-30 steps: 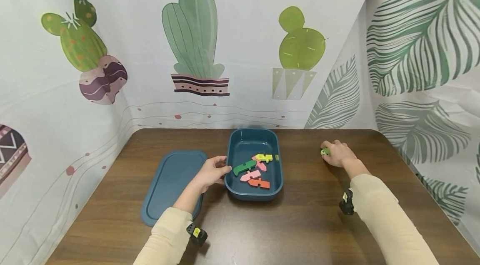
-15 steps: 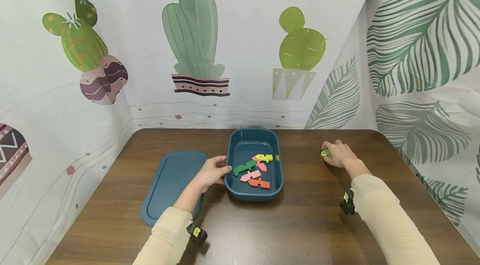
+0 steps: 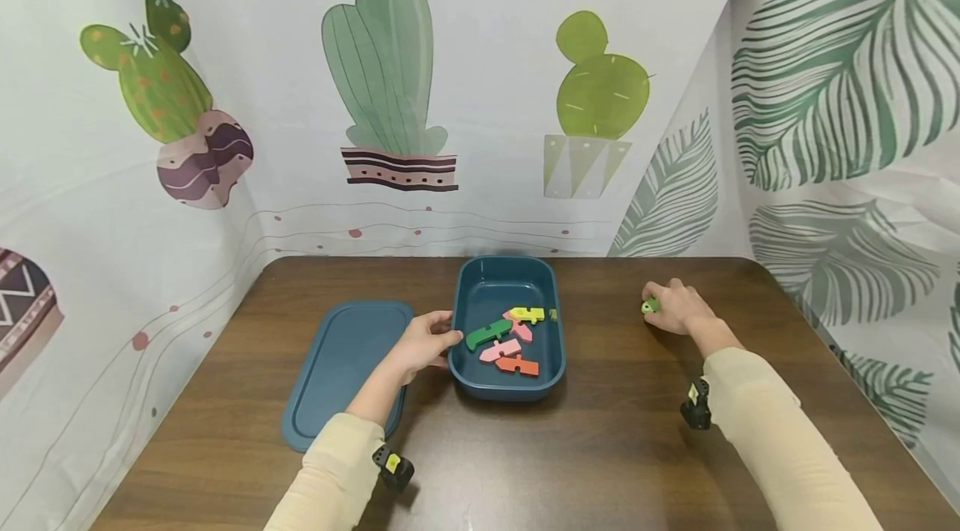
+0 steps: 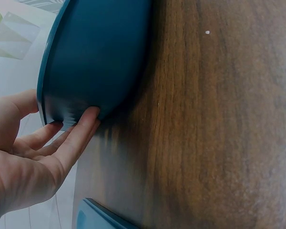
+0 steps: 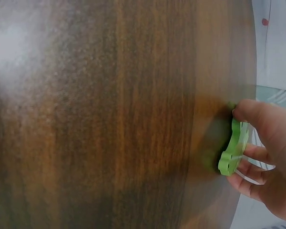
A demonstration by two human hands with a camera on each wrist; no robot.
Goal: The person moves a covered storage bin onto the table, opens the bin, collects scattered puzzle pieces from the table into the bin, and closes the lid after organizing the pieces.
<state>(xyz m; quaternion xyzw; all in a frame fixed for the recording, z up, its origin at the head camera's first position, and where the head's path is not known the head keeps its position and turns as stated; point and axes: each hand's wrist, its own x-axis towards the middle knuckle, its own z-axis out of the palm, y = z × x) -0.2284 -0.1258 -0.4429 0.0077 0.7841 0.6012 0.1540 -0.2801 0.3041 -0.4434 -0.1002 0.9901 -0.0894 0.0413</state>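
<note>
My left hand [image 3: 422, 345] holds the left side of a dark blue plastic box [image 3: 559, 364]. In the left wrist view its thumb is at the rim and its fingers press on the outer wall [image 4: 93, 57]. Inside the box lie a green piece [image 3: 487, 334], a yellow piece [image 3: 529, 315], an orange piece [image 3: 519, 366] and pink pieces [image 3: 500, 351], all flat with notches or small knobs. At the table's far right, my right hand [image 3: 681, 309] pinches a small bright green toy piece [image 5: 234, 143] with a wavy outline, low over the table; whether it touches the wood I cannot tell.
A flat blue lid [image 3: 347, 373] lies on the brown wooden table [image 3: 600, 448], left of the box and partly under my left forearm. A patterned cloth wall [image 3: 495, 97] rises just behind the table's back edge. A tiny white speck [image 4: 207, 32] sits on the wood.
The hands, box and pieces stay practically where they were. The green piece in my right hand turns very slightly, and the head view shifts a little.
</note>
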